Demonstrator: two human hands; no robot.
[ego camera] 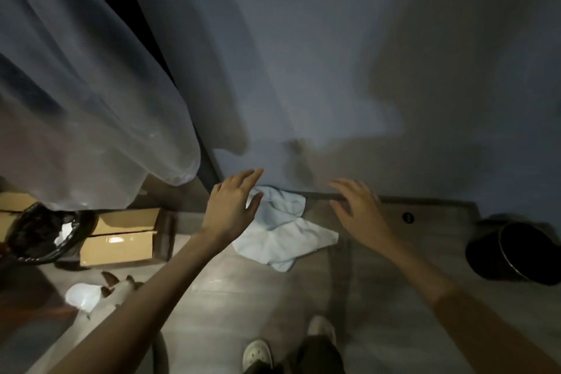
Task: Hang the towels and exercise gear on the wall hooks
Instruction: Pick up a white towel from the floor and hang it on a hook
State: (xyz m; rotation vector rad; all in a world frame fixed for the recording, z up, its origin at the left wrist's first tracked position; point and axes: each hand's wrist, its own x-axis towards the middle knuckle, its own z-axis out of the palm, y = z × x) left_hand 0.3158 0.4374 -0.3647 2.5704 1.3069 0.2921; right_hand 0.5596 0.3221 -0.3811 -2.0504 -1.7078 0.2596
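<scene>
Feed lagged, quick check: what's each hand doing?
Left hand: open, empty, above the towel.
Right hand: open, empty, fingers spread.

A towel [282,231] lies on the floor [379,297] against the wall [318,55], boxes [121,237] to its left, a bucket [513,252] right.

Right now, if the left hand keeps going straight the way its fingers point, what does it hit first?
Most likely the light blue towel crumpled on the floor at the foot of the wall. The left hand is open, its fingers spread over the towel's upper edge. Depth is unclear from one view; it could reach the wall first.
</scene>
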